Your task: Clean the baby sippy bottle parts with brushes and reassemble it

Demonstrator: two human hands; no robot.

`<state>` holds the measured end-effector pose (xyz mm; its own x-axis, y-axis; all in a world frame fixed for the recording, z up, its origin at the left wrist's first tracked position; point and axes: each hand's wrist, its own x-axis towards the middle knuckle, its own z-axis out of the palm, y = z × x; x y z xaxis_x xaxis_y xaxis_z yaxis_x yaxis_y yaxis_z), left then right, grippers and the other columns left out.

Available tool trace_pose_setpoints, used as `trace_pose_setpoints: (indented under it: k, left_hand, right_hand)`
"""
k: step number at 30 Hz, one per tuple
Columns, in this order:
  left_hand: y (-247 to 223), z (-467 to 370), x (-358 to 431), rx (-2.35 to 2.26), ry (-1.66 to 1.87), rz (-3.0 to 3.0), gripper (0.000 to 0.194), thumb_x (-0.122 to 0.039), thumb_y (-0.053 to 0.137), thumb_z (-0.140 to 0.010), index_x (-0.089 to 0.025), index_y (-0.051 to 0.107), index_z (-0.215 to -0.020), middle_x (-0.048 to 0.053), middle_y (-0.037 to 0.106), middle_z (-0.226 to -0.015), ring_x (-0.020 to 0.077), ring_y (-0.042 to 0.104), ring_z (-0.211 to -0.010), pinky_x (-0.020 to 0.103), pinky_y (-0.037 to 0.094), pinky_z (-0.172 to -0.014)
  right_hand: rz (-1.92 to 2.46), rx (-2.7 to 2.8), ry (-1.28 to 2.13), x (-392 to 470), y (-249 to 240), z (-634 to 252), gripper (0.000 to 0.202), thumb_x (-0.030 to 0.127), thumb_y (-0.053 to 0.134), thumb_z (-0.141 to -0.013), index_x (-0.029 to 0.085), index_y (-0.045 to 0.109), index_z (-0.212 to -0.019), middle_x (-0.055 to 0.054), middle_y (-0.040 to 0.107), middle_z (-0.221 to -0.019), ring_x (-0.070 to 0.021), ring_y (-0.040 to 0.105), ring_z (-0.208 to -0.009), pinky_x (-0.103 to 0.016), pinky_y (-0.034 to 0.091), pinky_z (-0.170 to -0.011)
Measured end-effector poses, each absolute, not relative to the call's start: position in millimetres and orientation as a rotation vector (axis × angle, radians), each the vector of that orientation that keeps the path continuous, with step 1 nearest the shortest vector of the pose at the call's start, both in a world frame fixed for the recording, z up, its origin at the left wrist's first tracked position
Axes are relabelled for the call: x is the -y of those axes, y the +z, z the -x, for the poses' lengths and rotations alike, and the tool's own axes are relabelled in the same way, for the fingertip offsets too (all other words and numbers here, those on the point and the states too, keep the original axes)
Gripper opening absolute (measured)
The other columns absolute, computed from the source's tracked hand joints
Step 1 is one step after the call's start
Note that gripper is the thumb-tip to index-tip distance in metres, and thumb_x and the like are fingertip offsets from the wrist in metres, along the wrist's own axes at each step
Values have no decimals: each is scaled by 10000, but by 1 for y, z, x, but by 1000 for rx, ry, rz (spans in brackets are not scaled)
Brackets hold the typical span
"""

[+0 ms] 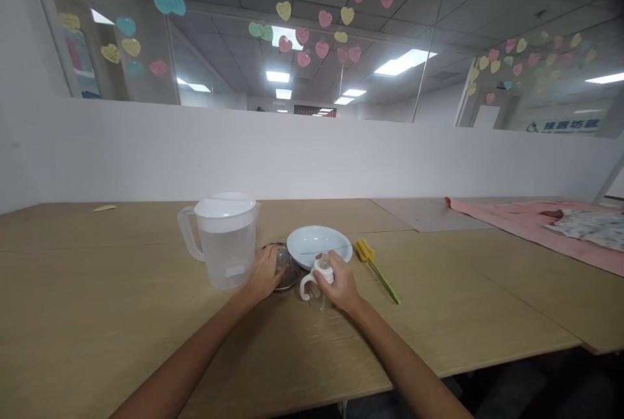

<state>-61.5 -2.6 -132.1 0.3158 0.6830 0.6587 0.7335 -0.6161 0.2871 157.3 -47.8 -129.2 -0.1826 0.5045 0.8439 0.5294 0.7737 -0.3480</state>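
Note:
My right hand (342, 281) is closed around a clear baby bottle (319, 302) with a white collar and a white curved handle; its nipple pokes up between thumb and fingers. To the left, my left hand (264, 274) curls its fingers and thumb around a clear domed cap (283, 259), over a round dark-rimmed metal bowl (292, 281). Part of the bowl is hidden by the hand. A white bowl (316, 234) stands just behind the bottle, with a thin stick-like thing across it. Right of it lies a yellow sponge brush (383, 273) with a green handle.
A lidded translucent pitcher (227, 256) holding water stands left of my left hand. A pink cloth (517, 227) with a patterned fabric (589, 227) on it covers the table's far right. A small flat pale thing (104, 208) lies far left. A white wall (312, 156) rises behind the table.

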Motion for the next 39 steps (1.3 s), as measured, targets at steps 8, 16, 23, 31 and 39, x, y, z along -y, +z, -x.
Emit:
trace_pose_setpoints:
  k: [8, 16, 23, 31, 39]
  left_hand:
    - [-133, 55, 7, 1655, -1233, 2463, 355, -267, 554, -764, -159, 499, -1097, 100, 526, -1086, 259, 522, -1054, 420, 439, -901]
    - [-88, 36, 42, 1399, -1663, 2341, 313, -270, 533, -796, -195, 469, -1093, 72, 544, -1079, 232, 532, -1043, 396, 444, -903]
    - [-80, -13, 73, 1026, -1971, 2479, 353, -252, 543, -805, -193, 465, -1144, 82, 559, -1132, 206, 544, -1052, 352, 448, -914]
    - [-101, -11, 68, 998, -1788, 2708, 326, -293, 470, -881, -222, 528, -1194, 93, 466, -1325, 229, 440, -1231, 367, 373, -1023]
    - [-110, -17, 64, 1037, -1976, 2686, 477, -278, 517, -853, -217, 376, -1304, 114, 420, -1377, 247, 419, -1255, 407, 388, -1021]
  right_hand:
    - [819, 1828, -23, 49, -128, -158, 188, 333, 493, -836, 175, 543, -926, -50, 573, -812, -182, 555, -771, -297, 447, -696]
    - [888, 1727, 57, 47, -134, -157, 636, 357, 583, -760, 166, 309, -1302, -28, 606, -848, -184, 588, -737, -320, 483, -703]
    - [838, 1733, 79, 47, -136, -156, 808, 404, 595, -746, 134, 183, -1386, -105, 622, -1007, -245, 605, -896, -383, 495, -784]
    - [837, 1716, -153, 45, -142, -153, 619, 400, 526, -803, 156, 325, -1336, -158, 539, -1228, -282, 545, -1089, -457, 460, -903]
    - [835, 1564, -109, 46, -146, -150, 591, 397, 588, -755, 161, 378, -1255, -141, 574, -1121, -257, 588, -983, -409, 512, -805]
